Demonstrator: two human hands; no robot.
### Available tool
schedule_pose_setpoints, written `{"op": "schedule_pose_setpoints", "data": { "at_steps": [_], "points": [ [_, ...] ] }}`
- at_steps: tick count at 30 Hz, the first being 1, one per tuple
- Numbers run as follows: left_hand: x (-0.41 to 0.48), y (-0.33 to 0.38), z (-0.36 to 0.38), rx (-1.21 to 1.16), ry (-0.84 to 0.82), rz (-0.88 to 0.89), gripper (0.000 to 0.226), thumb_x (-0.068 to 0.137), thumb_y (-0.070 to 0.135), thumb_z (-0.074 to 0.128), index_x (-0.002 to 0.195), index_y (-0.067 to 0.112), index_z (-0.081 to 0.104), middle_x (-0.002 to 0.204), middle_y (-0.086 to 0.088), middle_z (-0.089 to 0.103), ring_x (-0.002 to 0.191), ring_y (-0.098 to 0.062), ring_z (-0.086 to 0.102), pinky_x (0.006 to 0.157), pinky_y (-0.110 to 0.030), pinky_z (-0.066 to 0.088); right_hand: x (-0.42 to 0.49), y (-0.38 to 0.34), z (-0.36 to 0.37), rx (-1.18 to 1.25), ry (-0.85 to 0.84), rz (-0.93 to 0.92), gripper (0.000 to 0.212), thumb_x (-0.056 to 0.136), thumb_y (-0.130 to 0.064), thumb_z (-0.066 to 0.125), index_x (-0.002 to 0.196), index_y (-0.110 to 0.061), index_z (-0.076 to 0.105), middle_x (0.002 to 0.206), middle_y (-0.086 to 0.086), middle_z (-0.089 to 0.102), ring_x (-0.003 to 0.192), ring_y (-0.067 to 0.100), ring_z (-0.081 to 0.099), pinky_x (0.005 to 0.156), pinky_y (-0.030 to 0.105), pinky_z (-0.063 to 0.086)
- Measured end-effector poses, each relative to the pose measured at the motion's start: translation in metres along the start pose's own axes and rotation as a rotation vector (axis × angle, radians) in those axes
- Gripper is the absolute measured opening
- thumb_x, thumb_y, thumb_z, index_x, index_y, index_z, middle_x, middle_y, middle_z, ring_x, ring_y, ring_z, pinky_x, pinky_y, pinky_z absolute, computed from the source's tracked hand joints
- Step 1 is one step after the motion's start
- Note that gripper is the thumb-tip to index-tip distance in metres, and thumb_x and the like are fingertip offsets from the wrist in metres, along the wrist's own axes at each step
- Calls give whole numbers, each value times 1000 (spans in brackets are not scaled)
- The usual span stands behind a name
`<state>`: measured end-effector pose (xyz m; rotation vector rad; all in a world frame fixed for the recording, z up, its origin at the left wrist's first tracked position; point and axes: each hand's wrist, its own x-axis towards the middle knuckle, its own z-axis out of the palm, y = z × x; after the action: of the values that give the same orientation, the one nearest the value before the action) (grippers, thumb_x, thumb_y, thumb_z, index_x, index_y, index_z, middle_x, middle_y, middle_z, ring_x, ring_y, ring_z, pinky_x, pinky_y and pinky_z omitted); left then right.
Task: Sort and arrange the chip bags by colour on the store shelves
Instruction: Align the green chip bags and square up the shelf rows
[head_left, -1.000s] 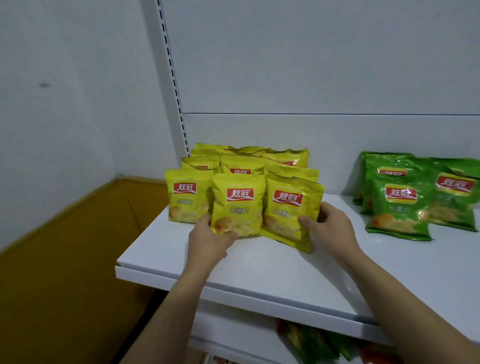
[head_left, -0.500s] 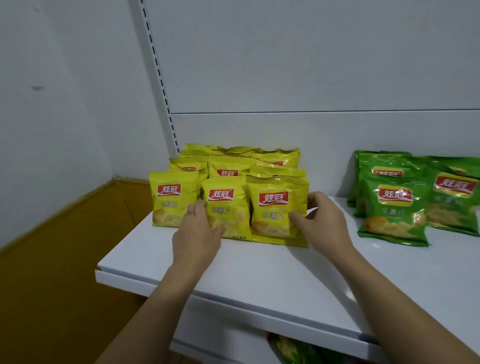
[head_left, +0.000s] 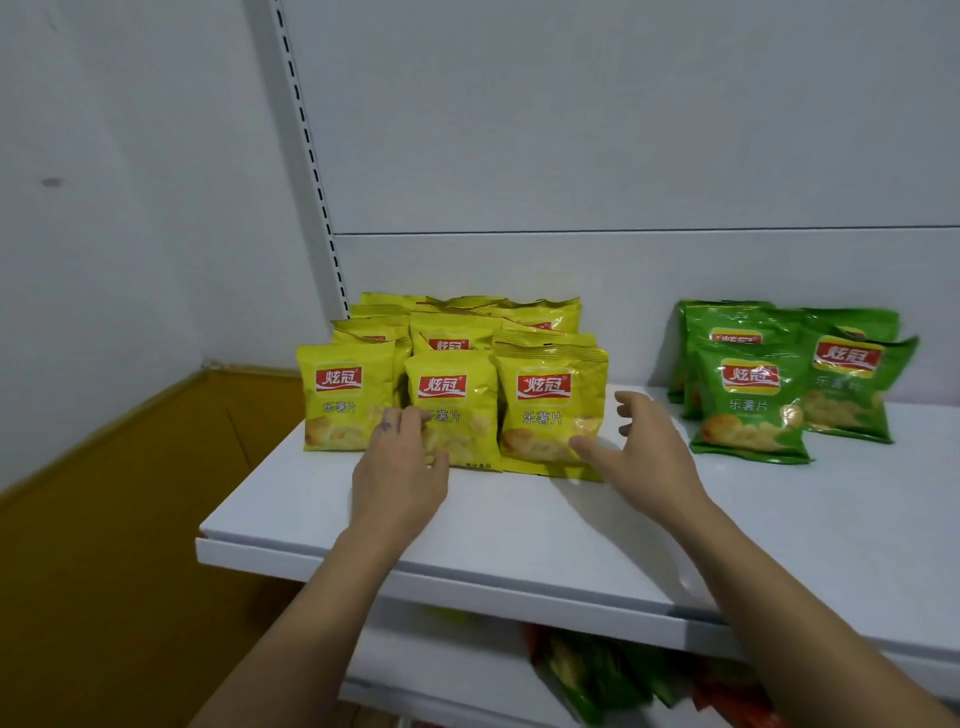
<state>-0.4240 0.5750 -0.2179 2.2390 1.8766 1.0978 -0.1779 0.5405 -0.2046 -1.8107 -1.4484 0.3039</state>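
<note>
I see three yellow chip bags (head_left: 345, 397) standing in a front row on the white shelf (head_left: 571, 530), with more yellow ones packed behind them. My left grip (head_left: 400, 467) lies flat with straight fingers. It touches the low front of the middle yellow bag (head_left: 460, 400). My right grip (head_left: 644, 447) is spread wide and holds nothing. Its thumb is at the bottom corner of the right yellow bag (head_left: 550, 410), and its fingers are just beside that bag's edge. That bag stands tall, top up, just to the left of my right grip, so I think that grip should move it. The green bags (head_left: 748, 405) sit well apart to the right. Some loose bags (head_left: 597, 670) lie on the lower shelf (head_left: 431, 670).
</note>
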Motion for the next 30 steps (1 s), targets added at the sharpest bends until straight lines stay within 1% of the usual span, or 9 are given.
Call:
{"op": "schedule_pose_setpoints", "data": {
  "at_steps": [4, 7, 11, 14, 17, 19, 22, 27, 30],
  "points": [
    [-8, 5, -8, -69, -60, 111, 41, 86, 31, 65, 122, 17, 52, 119, 0, 53, 109, -21, 49, 81, -36, 44, -24, -9, -12, -54, 28, -30, 77, 78, -44, 74, 141, -16, 39, 138, 5, 46, 122, 21, 49, 96, 40, 45],
    [-14, 17, -11, -122, -105, 215, 38, 84, 32, 67, 118, 17, 56, 116, -1, 57, 109, -24, 49, 86, -37, 44, -47, -14, -23, -131, 31, -55, 76, 80, -42, 72, 143, -18, 37, 140, 4, 43, 126, 20, 46, 99, 40, 44],
    [-23, 39, -5, -222, -169, 325, 37, 85, 33, 66, 118, 17, 57, 118, -1, 56, 113, -23, 47, 91, -37, 41, -81, -11, -38, -198, 40, 5, 72, 83, -44, 69, 143, -22, 36, 141, 0, 40, 129, 17, 43, 100, 35, 41],
    [-34, 60, 3, -257, -227, 352, 38, 86, 36, 64, 118, 18, 56, 121, -1, 55, 113, -24, 46, 91, -39, 41, -99, 3, -56, -257, 8, 76, 70, 83, -43, 68, 142, -23, 37, 143, 0, 37, 129, 17, 43, 102, 35, 40],
    [-43, 80, 12, -279, -270, 372, 40, 86, 38, 64, 121, 20, 55, 122, 0, 56, 116, -23, 46, 93, -39, 42, -101, 17, -79, -265, 18, 147, 67, 83, -43, 68, 140, -23, 40, 141, 1, 39, 127, 17, 46, 101, 36, 42],
    [-44, 90, 18, -275, -300, 389, 42, 86, 39, 62, 123, 21, 52, 124, 1, 55, 119, -22, 45, 95, -39, 41, -97, 28, -92, -267, 27, 178, 65, 83, -44, 68, 139, -23, 42, 140, 2, 40, 124, 17, 49, 99, 34, 43],
    [-42, 106, 27, -263, -344, 406, 45, 87, 41, 60, 127, 22, 49, 126, 3, 54, 120, -20, 44, 97, -38, 41, -84, 49, -105, -233, 20, 225, 63, 84, -43, 68, 138, -22, 43, 139, 3, 42, 113, 18, 54, 90, 30, 43],
    [-38, 142, 44, -224, -378, 403, 45, 90, 39, 58, 129, 21, 49, 128, 2, 53, 120, -18, 44, 97, -33, 39, -51, 86, -122, -173, 2, 215, 63, 83, -42, 68, 137, -19, 44, 137, 5, 45, 111, 19, 54, 87, 31, 43],
    [-37, 167, 58, -195, -389, 377, 44, 90, 38, 59, 129, 21, 50, 128, 2, 52, 120, -18, 44, 97, -32, 38, -31, 107, -134, -133, -6, 179, 63, 82, -40, 70, 136, -18, 46, 138, 4, 48, 119, 20, 52, 93, 34, 45]
  ]
}}
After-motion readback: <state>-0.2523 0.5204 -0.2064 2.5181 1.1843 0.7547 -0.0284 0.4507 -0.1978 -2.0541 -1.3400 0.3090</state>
